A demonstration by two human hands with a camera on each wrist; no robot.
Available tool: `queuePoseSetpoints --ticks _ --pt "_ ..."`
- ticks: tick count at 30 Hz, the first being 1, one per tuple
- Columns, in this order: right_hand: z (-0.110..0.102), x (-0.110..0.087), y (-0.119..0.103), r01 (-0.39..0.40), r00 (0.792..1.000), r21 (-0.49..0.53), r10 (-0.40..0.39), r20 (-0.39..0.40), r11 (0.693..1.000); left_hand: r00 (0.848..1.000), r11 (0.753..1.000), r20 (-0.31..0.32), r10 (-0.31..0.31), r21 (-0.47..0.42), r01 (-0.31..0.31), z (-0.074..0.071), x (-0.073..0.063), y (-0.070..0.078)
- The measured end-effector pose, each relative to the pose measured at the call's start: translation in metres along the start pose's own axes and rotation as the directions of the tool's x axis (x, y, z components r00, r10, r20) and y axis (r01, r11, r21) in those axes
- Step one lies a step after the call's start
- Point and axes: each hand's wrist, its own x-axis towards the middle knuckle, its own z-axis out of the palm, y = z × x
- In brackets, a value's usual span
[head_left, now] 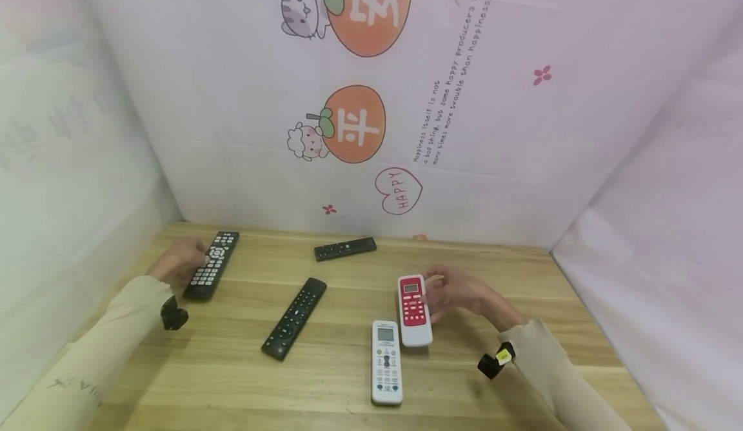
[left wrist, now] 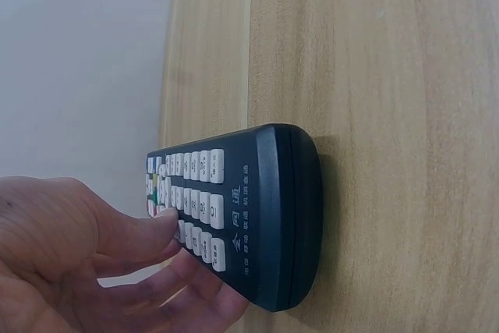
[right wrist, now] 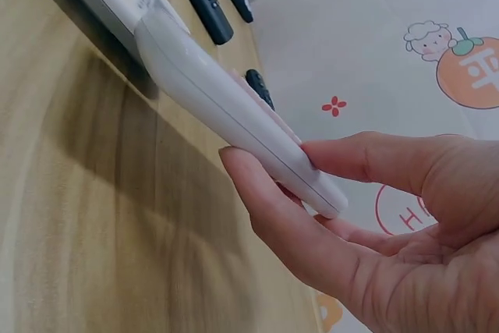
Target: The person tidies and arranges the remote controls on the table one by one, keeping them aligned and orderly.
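At the left of the head view my left hand (head_left: 182, 258) grips a black remote control with white buttons (head_left: 213, 264). In the left wrist view the thumb (left wrist: 148, 232) lies on its buttons and the other fingers are at its side, partly hidden. My right hand (head_left: 455, 290) pinches a red-and-white remote control (head_left: 415, 311) between thumb and fingers. From the right wrist view, this remote's body (right wrist: 210, 91) slants above the tabletop and casts a shadow. Close beside it in the head view is a white remote control with a small screen (head_left: 386, 366).
Between the hands, a long black remote control (head_left: 294, 318) lies slantwise on the wooden table (head_left: 232, 379). A smaller black remote control (head_left: 345, 248) lies near the back edge. Printed white cloth (head_left: 493, 186) stands behind the table, with more cloth along both sides.
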Motion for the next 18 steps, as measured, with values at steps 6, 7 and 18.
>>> queuePoseSetpoints --ticks 6,7,18 --pt "0.001 -0.005 0.002 -0.017 0.998 -0.009 0.017 0.053 1.000 1.000 0.999 -0.011 0.023 0.023 -0.023 0.001 0.000 0.001" --pt "0.002 -0.006 0.002 -0.021 0.998 -0.019 0.022 0.063 1.000 1.000 0.999 -0.016 0.025 0.027 -0.025 0.001 0.000 0.001" --pt "0.008 -0.019 0.004 -0.098 0.978 -0.108 0.116 0.173 0.989 1.000 1.000 0.000 -0.020 0.003 0.020 0.002 0.005 -0.004"
